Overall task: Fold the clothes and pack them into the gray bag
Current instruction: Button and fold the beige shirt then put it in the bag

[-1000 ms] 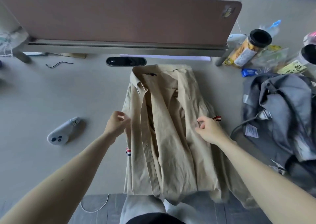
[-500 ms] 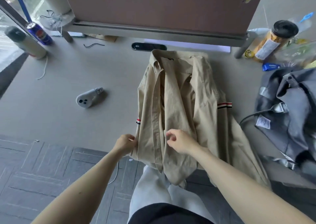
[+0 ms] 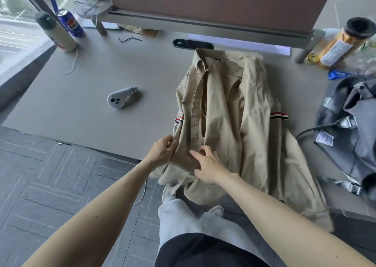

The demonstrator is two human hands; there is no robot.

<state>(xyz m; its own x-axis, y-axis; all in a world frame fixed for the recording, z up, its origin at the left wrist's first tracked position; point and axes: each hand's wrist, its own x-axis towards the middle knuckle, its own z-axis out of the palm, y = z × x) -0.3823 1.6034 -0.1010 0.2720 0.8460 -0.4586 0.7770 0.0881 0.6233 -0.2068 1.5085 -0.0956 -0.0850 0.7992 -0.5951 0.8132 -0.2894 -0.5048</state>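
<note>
We noted the tan shirt [image 3: 227,112] on the counter [image 3: 101,120], gray bag [image 3: 350,136] to the shirt's right. At the shirt's near-left edge, left hand [image 3: 161,151] pinched cloth; right hand [image 3: 207,167] pressed, fingers spread, gripping nothing. We judged: smooth the hem before folding.

The gray bag [image 3: 350,128] ran off the right edge, and the print on its white tag [image 3: 325,140] was too small to read. The left hand [image 3: 161,152] gripped the edge of the beige shirt [image 3: 234,112] with its fingertips hidden behind the cloth. Whether the right hand [image 3: 206,166] pinched the fabric or merely rested on it could not be told.
</note>
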